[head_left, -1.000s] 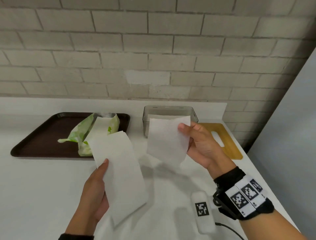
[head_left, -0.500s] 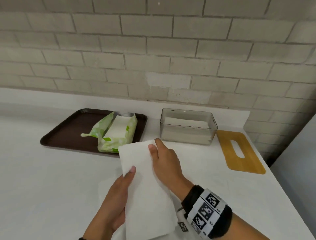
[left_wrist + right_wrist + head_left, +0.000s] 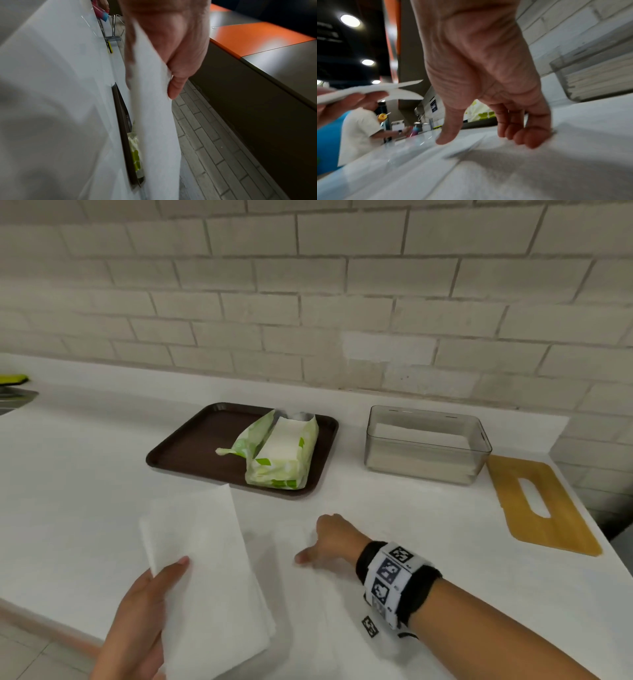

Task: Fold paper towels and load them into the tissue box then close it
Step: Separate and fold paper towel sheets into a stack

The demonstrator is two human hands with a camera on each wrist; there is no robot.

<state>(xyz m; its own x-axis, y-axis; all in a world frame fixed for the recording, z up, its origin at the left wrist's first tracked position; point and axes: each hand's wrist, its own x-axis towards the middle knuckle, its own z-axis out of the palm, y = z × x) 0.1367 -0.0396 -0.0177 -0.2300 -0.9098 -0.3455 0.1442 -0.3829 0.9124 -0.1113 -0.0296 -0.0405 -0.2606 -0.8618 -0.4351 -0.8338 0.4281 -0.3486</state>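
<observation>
White paper filled the near part of the head view: the left hand (image 3: 137, 621) gripped a folded paper towel (image 3: 209, 570) by its near edge, thumb on top, holding it above the white counter (image 3: 68, 491). A second paper towel (image 3: 329, 587) lay flat on the counter just right of it, and the right hand (image 3: 329, 542) rested on that sheet with its fingers curled downward. Farther back, the clear tissue box (image 3: 426, 445) stood open with a stack of folded sheets already inside, filling much of its depth. Its wooden lid (image 3: 541, 505), slotted in the middle, lay flat on the counter just right of the box. A brown tray (image 3: 191, 446) to the left carried the torn-open green towel pack (image 3: 279, 453), with white sheets left in it.

From the left wrist, the thumb and fingers of the left hand (image 3: 171, 44) pinched the towel (image 3: 154, 121), which hung past the tray edge (image 3: 121, 121).

From the right wrist, the right hand (image 3: 488, 81) touched the flat sheet (image 3: 522, 169) with curled fingertips (image 3: 529, 139); whether they had pinched it, I could not tell. The box (image 3: 594, 78) showed its layered stack.

My judgement: loading was partly done. At least 2 towels remained to go in, and the lid was not yet on.
</observation>
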